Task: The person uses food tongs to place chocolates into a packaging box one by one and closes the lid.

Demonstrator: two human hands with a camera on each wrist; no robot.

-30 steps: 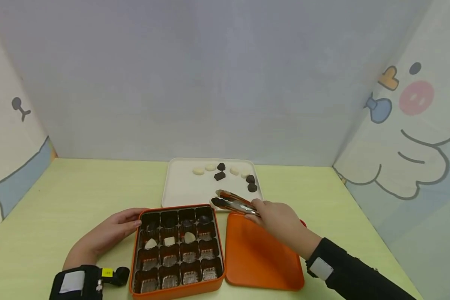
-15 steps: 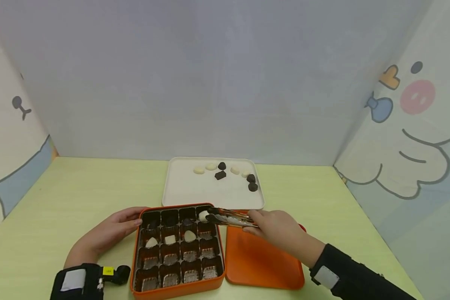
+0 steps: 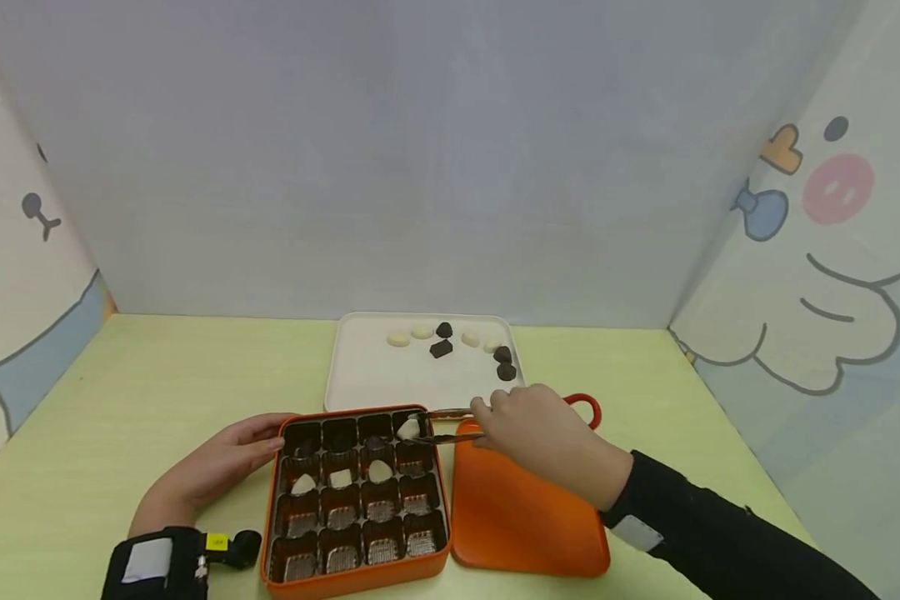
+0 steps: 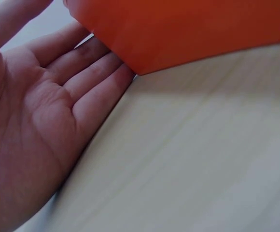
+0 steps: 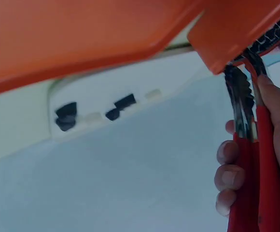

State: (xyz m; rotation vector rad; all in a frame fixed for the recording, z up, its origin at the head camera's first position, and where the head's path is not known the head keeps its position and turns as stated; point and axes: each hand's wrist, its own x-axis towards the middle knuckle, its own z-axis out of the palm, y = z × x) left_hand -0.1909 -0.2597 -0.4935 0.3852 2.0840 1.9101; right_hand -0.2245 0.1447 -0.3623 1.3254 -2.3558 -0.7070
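My left hand [image 3: 221, 467] rests at the far left corner of an orange-red box [image 3: 360, 575] with a brown compartment insert. In the left wrist view its fingers [image 4: 89, 67] lie straight against the box wall. My right hand [image 3: 543, 442] grips metal tongs [image 3: 453, 437] with red handles [image 5: 270, 164]. The tongs' jaws are spread at the box's back right compartment, around a rounded white chocolate [image 3: 408, 428]. Dark chocolates [image 3: 375, 443] sit in the rest of the back row. White chocolates [image 3: 341, 478] occupy part of the second row.
Behind the box, a white tray [image 3: 375, 383] carries several white chocolates [image 3: 398, 339] and dark ones [image 3: 441, 348]. Right of the box, under my right forearm, lies an orange-red lid [image 3: 525, 533]. A grey wall [image 3: 420, 167] closes off the table's [image 3: 195, 358] back.
My right hand has brought the tongs from the tray's front edge to the back right compartment with the white chocolate. The tongs have since spread apart there. My left hand stays put.
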